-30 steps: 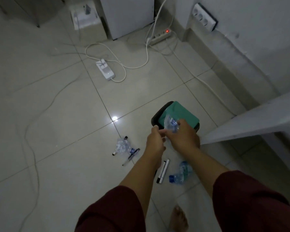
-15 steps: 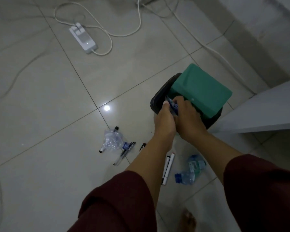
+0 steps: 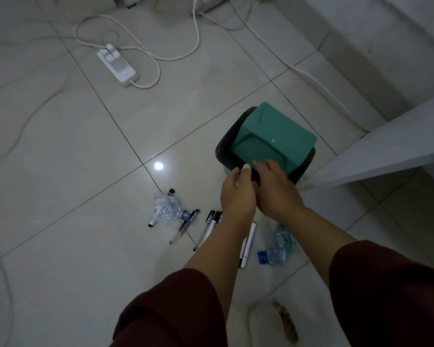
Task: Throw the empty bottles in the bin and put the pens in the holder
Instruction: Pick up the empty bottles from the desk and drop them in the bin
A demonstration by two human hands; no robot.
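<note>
**Both hands at the bin's near rim, bottles and pens lying on the tiled floor**

The bin (image 3: 223, 156) stands on the floor (image 3: 85, 171) close to the low white ledge (image 3: 386, 151) at the right; its dark body carries a green swing lid (image 3: 273, 139), whose near flap slopes down into the opening. The left hand (image 3: 237, 194) hovers at the near rim with thumb and fingers loosely curled and apart, nothing visible between them; the right hand (image 3: 276, 189) lies just beside it, palm down, fingers stretched flat toward the green flap and holding nothing, fingertips blurred.

A crushed clear bottle (image 3: 167, 209) lies left of the forearms, its blue cap pointing right toward the pens; its long axis runs roughly left to right. A second crushed bottle (image 3: 277, 249) lies near the right forearm, long axis slanting from far right to near left, blue cap at the near-left end.

A black-capped marker (image 3: 161, 209) lies partly under the first bottle, slanting from far right to near left. A dark pen (image 3: 184, 226) lies just beside that bottle's cap, slanting the same way; two more pens (image 3: 208, 229) lie side by side next to the left forearm, caps at the far end. A white marker (image 3: 247, 246) shows between the forearms, its long axis running near to far, partly hidden by the left arm.

A white power strip (image 3: 117, 65) with looping cable lies well apart toward the far left of the floor; both sleeves (image 3: 176, 309) are dark red.
</note>
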